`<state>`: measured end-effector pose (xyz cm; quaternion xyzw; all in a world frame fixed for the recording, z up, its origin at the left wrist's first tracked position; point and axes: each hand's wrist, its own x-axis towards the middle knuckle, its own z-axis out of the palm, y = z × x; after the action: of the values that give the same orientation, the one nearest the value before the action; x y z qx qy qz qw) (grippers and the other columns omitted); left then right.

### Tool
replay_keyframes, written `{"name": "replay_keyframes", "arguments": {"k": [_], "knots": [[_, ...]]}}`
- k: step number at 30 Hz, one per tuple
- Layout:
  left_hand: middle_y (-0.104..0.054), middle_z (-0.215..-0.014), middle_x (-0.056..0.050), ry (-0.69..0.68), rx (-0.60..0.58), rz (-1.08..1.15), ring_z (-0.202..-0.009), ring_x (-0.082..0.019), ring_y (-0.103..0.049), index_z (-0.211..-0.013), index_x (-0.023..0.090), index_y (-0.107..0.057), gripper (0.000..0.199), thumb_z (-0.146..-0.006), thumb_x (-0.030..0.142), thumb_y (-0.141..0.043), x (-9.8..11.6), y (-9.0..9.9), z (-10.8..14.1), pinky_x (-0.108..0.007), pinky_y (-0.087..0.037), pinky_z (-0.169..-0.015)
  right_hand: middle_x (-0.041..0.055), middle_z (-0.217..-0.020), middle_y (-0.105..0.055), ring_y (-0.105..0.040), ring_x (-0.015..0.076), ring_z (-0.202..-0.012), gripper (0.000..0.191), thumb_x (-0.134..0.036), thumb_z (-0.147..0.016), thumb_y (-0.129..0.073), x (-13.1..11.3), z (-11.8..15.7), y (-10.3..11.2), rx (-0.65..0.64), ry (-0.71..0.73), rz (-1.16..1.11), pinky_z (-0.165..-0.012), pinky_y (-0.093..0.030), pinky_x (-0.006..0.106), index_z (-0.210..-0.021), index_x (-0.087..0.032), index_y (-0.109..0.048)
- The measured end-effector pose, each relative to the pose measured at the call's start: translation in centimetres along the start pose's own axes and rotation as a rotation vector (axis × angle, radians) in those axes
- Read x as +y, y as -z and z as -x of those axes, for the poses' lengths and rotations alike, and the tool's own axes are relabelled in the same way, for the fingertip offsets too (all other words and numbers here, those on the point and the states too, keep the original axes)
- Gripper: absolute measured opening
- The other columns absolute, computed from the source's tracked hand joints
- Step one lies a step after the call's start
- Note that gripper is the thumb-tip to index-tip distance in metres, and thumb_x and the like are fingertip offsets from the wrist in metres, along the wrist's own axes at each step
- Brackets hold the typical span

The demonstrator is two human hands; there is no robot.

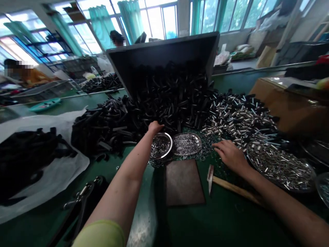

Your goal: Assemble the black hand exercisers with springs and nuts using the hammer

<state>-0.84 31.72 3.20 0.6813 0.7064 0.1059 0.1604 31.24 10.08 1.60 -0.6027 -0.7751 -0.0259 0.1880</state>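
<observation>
My left hand (155, 127) reaches to the near edge of a heap of black curved parts (167, 103), just above a round metal dish (169, 140) of small metal pieces. Its thumb side shows; the other fingers are hidden. An oval metal tray (199, 140) of small bright pieces lies beside the dish. My right hand (230, 155) is over the table to the right of the tray, near scattered thin rings (205, 145). Its fingers point left, slightly bent and apart, and I see nothing held in them. Metal cylinders with pins (236, 116) are piled beyond it.
A dark square plate (183, 183) and a hammer (231, 185) lie in front. At right are a large tray of metal pins (282, 166) and a cardboard box (282, 103). Black handled tools (84, 202) and a white bag (74, 164) are left. People sit behind.
</observation>
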Motion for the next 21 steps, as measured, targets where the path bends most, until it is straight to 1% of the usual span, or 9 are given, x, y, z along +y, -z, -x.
{"name": "replay_keyframes", "arguments": {"k": [2,5,9,11,13,15,18,19,21], "knots": [[-0.069,-0.079,-0.01,0.008,0.011,0.013,-0.08,-0.024,-0.064,-0.084,0.013,-0.066,0.03,-0.072,0.041,-0.066,-0.1,0.1,-0.2,-0.03,-0.045,-0.07,0.0094,-0.095,-0.064,-0.052,0.023,-0.094,0.03,-0.026,-0.091,-0.042,1.3,-2.1,-0.2,-0.032,-0.035,0.054,-0.086,-0.043,0.036,-0.105,-0.015,-0.066],[-0.068,-0.085,-0.01,-0.003,0.087,0.029,-0.084,-0.025,-0.063,-0.09,0.014,-0.065,0.031,-0.069,0.036,-0.069,-0.3,0.9,0.3,-0.032,-0.046,-0.072,0.0096,-0.099,-0.063,-0.051,0.0221,-0.097,0.032,-0.024,-0.092,-0.039,2.3,-5.7,-1.0,-0.103,-0.075,0.128,-0.086,-0.041,0.033,-0.107,-0.015,-0.066],[-0.063,-0.103,-0.012,-0.047,0.251,0.03,-0.101,-0.027,-0.057,-0.1,0.014,-0.063,0.036,-0.068,0.029,-0.068,-0.1,2.9,1.8,-0.035,-0.043,-0.086,0.0128,-0.102,-0.061,-0.05,0.0222,-0.1,0.03,-0.019,-0.091,-0.04,2.5,-9.7,-3.1,-0.157,-0.076,0.169,-0.081,-0.041,0.031,-0.103,-0.014,-0.067],[-0.063,-0.102,-0.01,-0.094,0.362,0.147,-0.1,-0.026,-0.057,-0.1,0.014,-0.064,0.036,-0.068,0.03,-0.068,-0.1,4.1,2.9,-0.035,-0.042,-0.089,0.0144,-0.103,-0.06,-0.05,0.0229,-0.099,0.026,-0.017,-0.088,-0.044,2.4,-10.9,-4.0,-0.179,-0.079,0.183,-0.077,-0.041,0.031,-0.099,-0.013,-0.067],[-0.064,-0.091,-0.006,-0.136,0.446,0.435,-0.091,-0.022,-0.059,-0.095,0.014,-0.065,0.035,-0.066,0.034,-0.069,-0.4,5.4,4.5,-0.034,-0.045,-0.085,0.0163,-0.104,-0.06,-0.05,0.0244,-0.099,0.023,-0.017,-0.085,-0.047,2.3,-11.5,-4.7,-0.187,-0.098,0.196,-0.076,-0.041,0.032,-0.096,-0.012,-0.066],[-0.064,-0.083,-0.002,-0.161,0.48,0.843,-0.083,-0.018,-0.061,-0.089,0.016,-0.065,0.033,-0.064,0.036,-0.071,-0.9,6.7,6.5,-0.031,-0.047,-0.08,0.0185,-0.103,-0.06,-0.05,0.0269,-0.1,0.021,-0.016,-0.083,-0.048,2.2,-11.7,-5.1,-0.18,-0.127,0.207,-0.077,-0.04,0.035,-0.095,-0.01,-0.064],[-0.065,-0.085,0.001,-0.172,0.519,1.412,-0.084,-0.014,-0.062,-0.085,0.02,-0.065,0.026,-0.065,0.036,-0.07,-2.3,8.6,10.1,-0.028,-0.049,-0.08,0.021,-0.097,-0.061,-0.052,0.0304,-0.097,0.024,-0.02,-0.084,-0.046,2.1,-11.4,-5.4,-0.162,-0.165,0.211,-0.078,-0.04,0.04,-0.1,-0.007,-0.059],[-0.066,-0.086,0.002,-0.167,0.535,1.542,-0.086,-0.013,-0.062,-0.084,0.022,-0.064,0.024,-0.066,0.036,-0.07,-2.9,9.1,11.4,-0.028,-0.049,-0.081,0.0211,-0.096,-0.062,-0.053,0.0307,-0.095,0.027,-0.023,-0.085,-0.045,2.0,-11.2,-5.3,-0.137,-0.191,0.194,-0.077,-0.04,0.041,-0.102,-0.007,-0.058],[-0.066,-0.087,0.003,-0.151,0.585,1.704,-0.088,-0.013,-0.063,-0.084,0.024,-0.063,0.022,-0.069,0.039,-0.068,-4.1,9.9,13.9,-0.027,-0.049,-0.082,0.0193,-0.095,-0.063,-0.056,0.0297,-0.09,0.03,-0.029,-0.086,-0.045,1.7,-10.4,-5.1,-0.055,-0.265,0.08,-0.074,-0.041,0.04,-0.106,-0.01,-0.056]]}}
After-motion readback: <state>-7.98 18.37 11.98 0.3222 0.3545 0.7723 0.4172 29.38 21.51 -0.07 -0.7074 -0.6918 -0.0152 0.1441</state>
